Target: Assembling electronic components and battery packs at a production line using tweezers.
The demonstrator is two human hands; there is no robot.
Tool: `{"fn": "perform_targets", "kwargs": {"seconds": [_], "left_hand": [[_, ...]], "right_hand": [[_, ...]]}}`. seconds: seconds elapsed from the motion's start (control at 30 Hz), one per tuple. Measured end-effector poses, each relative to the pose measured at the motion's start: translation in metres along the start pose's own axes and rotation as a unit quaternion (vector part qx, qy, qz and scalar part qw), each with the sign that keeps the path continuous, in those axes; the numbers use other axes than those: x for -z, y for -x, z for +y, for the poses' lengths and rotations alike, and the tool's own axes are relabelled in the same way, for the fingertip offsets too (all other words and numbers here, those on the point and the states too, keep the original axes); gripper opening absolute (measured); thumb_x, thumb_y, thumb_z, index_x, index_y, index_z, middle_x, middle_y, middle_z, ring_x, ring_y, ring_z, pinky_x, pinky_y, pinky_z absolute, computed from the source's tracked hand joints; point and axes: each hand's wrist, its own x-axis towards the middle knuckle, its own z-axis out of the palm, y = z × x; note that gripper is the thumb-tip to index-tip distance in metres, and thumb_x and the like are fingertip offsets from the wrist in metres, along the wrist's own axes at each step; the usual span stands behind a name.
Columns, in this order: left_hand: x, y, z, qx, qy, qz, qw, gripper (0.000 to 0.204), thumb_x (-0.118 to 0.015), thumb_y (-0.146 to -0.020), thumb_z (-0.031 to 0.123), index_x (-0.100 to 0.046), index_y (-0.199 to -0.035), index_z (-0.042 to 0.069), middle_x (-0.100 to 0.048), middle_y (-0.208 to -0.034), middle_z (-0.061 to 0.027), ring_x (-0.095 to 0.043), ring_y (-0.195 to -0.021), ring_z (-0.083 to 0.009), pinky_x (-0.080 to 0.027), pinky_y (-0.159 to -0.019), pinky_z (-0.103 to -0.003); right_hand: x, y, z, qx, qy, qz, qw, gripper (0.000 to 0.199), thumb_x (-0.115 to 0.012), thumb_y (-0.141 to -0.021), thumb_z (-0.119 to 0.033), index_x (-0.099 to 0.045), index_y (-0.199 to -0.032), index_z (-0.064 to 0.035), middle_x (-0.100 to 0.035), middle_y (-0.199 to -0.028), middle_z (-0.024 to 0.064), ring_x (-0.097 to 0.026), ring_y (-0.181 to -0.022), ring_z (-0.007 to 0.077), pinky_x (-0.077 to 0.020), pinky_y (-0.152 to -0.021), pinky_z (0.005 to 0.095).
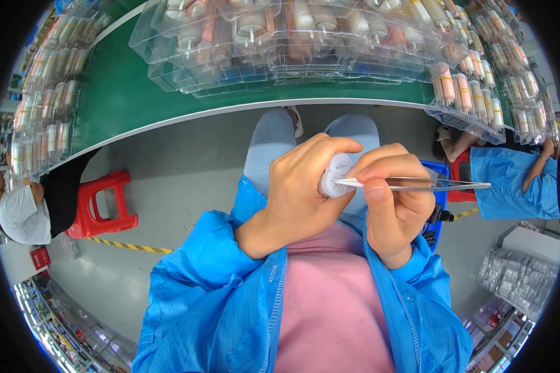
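My left hand (306,186) is wrapped round a small cylindrical part with a white round end (338,169) that faces up and to the right. Most of its body is hidden inside my fingers. Between the thumb and fingers of my right hand (397,198) are metal tweezers (445,184), held almost level. Their pale tip lies against the white end, and the rear end sticks out to the right. Both hands are above my lap, on the near side of the table edge.
On the green table (115,102), clear plastic trays (292,62) hold several white and pink cylinders. More filled trays line both sides. A blue bin (440,205) is beside my right hand. Red stools (106,205) and two people sit at left and right. Clear packaging (518,276) is stacked lower right.
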Motion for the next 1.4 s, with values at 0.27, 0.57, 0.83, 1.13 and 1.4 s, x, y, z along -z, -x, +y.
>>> {"fn": "perform_targets", "kwargs": {"seconds": [0.27, 0.57, 0.83, 1.13, 1.4], "left_hand": [[-0.003, -0.003, 0.000, -0.020, 0.005, 0.016, 1.000, 0.036, -0.075, -0.061, 0.004, -0.060, -0.093, 0.005, -0.056, -0.071, -0.0099, -0.057, -0.060, -0.0265, -0.042, -0.050, -0.033], [-0.001, -0.001, 0.000, -0.008, -0.004, 0.004, 1.000, 0.035, -0.074, -0.062, 0.003, -0.062, -0.095, 0.003, -0.060, -0.074, -0.0088, -0.060, -0.064, -0.0219, -0.044, -0.054, -0.029], [0.000, 0.000, -0.002, -0.035, -0.031, 0.005, 0.999, 0.038, -0.074, -0.061, 0.004, -0.059, -0.096, 0.005, -0.057, -0.072, -0.0105, -0.058, -0.059, -0.0276, -0.043, -0.049, -0.034], [0.001, 0.001, -0.002, -0.049, -0.053, 0.000, 0.997, 0.040, -0.073, -0.060, 0.004, -0.059, -0.097, 0.004, -0.057, -0.072, -0.0105, -0.058, -0.059, -0.0278, -0.043, -0.049, -0.034], [0.004, 0.003, -0.009, -0.113, -0.145, 0.007, 0.983, 0.043, -0.072, -0.056, 0.005, -0.060, -0.097, 0.003, -0.057, -0.072, -0.0104, -0.058, -0.060, -0.0277, -0.043, -0.050, -0.035]], "right_hand": [[0.001, 0.000, 0.002, 0.014, -0.017, 0.004, 1.000, 0.010, -0.063, -0.083, -0.005, -0.060, -0.088, 0.0029, -0.061, -0.085, 0.0136, -0.057, -0.077, 0.0176, -0.0454, -0.068, 0.0270], [0.001, 0.000, 0.002, 0.007, -0.013, 0.009, 1.000, 0.009, -0.065, -0.082, -0.004, -0.060, -0.088, 0.0024, -0.061, -0.084, 0.0129, -0.057, -0.075, 0.0176, -0.0454, -0.067, 0.0271], [0.002, -0.004, -0.002, 0.034, 0.074, -0.029, 0.996, 0.011, -0.067, -0.077, -0.002, -0.062, -0.086, 0.0003, -0.062, -0.079, 0.0127, -0.060, -0.068, 0.0217, -0.0467, -0.060, 0.0286], [0.002, -0.006, -0.006, 0.018, 0.070, -0.030, 0.997, 0.009, -0.067, -0.076, -0.001, -0.062, -0.083, -0.0003, -0.062, -0.078, 0.0123, -0.059, -0.067, 0.0214, -0.0460, -0.058, 0.0286], [0.002, -0.019, -0.012, 0.010, 0.074, -0.082, 0.994, 0.007, -0.067, -0.075, -0.002, -0.061, -0.079, 0.0010, -0.060, -0.074, 0.0116, -0.056, -0.063, 0.0189, -0.0414, -0.054, 0.0277]]}}
